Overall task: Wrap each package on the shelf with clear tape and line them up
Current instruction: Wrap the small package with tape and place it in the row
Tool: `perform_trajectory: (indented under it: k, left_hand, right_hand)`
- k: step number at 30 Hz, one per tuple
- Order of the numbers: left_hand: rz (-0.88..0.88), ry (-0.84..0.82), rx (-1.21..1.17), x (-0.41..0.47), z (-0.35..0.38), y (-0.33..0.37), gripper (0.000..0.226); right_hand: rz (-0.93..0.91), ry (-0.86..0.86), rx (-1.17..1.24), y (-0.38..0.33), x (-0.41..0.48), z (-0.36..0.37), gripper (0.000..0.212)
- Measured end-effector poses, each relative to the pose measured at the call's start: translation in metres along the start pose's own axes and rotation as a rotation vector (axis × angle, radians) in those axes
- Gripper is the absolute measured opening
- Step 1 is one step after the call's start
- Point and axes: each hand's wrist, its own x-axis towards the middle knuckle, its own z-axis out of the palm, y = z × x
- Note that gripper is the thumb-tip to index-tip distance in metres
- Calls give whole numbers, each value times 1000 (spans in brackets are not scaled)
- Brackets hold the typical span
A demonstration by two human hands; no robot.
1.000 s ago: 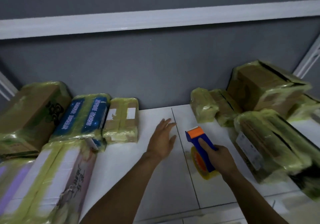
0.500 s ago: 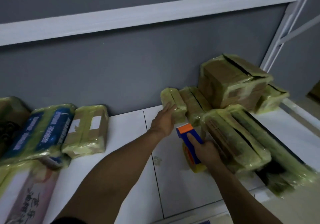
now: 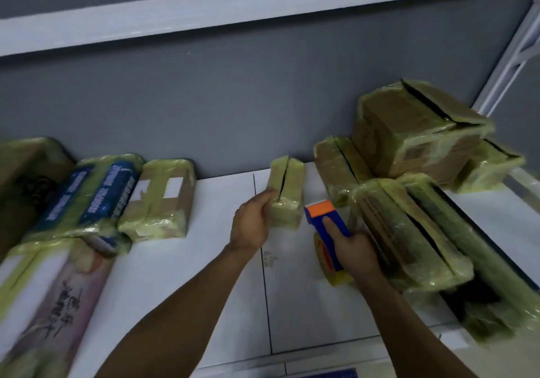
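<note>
My left hand (image 3: 252,221) grips the near left end of a small tape-wrapped package (image 3: 287,192), which lies on the white shelf (image 3: 204,275) apart from the pile on the right. My right hand (image 3: 352,250) holds a blue and orange tape dispenser (image 3: 325,220) with a roll of clear tape (image 3: 328,263) under it, just right of that package. Taped packages line the back left: a brown one (image 3: 159,199) and a blue-printed one (image 3: 87,199).
A pile of wrapped boxes fills the right: a large carton (image 3: 415,132) on top, a smaller box (image 3: 336,164) by the wall, long flat packages (image 3: 409,231) in front. A long white-and-pink package (image 3: 55,298) lies front left. The grey wall (image 3: 233,100) stands behind.
My left hand reached right to the small package, took hold of it and pulled it left, away from the pile. My right hand kept the dispenser. The view swung right, then partly back.
</note>
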Motion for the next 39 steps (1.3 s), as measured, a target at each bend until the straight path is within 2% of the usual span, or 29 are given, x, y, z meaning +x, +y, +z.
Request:
perform_trajectory:
  k: [1,2,5,9,12,14,16,20,24,28,30,33,35,39]
  left_hand:
    - [-55,11,-68,-15,-9,1,35]
    - [-27,50,-10,-26,-18,-8,39]
    - [53,149,-84,-64,-44,-12,33]
    - [147,222,0,-112,-76,-12,31]
    - [75,144,10,-131,-84,-12,29]
    - [90,80,207,-140,-79,-6,41]
    - [174,115,432,-145,-75,-13,53]
    - [114,100,521,-148,-81,-21,44]
    - [110,20,461,-147,-96,-23,43]
    - [-9,-48,394,-146,-104,-20,50]
    - [-118,-28,206,-144,-104,-13,57]
    - [-129,30,89,-143,-105,-9,73]
    - [-125,51,-11,-144,-106,-8,78]
    - [-136,40,-245,-145,-109,-2,60]
  right_hand:
    - [1,-7,3,0,0,0,54]
    - [4,-20,1,-1,0,0,55]
    - [-18,-31,-3,-2,0,-1,55]
    - [-44,-39,29,2,-5,-2,50]
    - [-68,-46,62,4,-8,-5,45]
    - [-110,-82,44,0,-11,-5,46]
    - [-172,-112,4,-5,-15,-3,54]
    - [-328,-124,-64,-33,-22,-2,70]
    - [-547,-113,-168,-74,-31,1,73]
    - [-708,-268,-208,-105,-46,14,71]
    - [-743,-352,-228,-121,-50,19,70]
    - [-775,-479,-278,-139,-54,30,61]
    - [-780,-516,-353,-140,-50,40,68]
    - [-736,-579,-488,-138,-44,57,81]
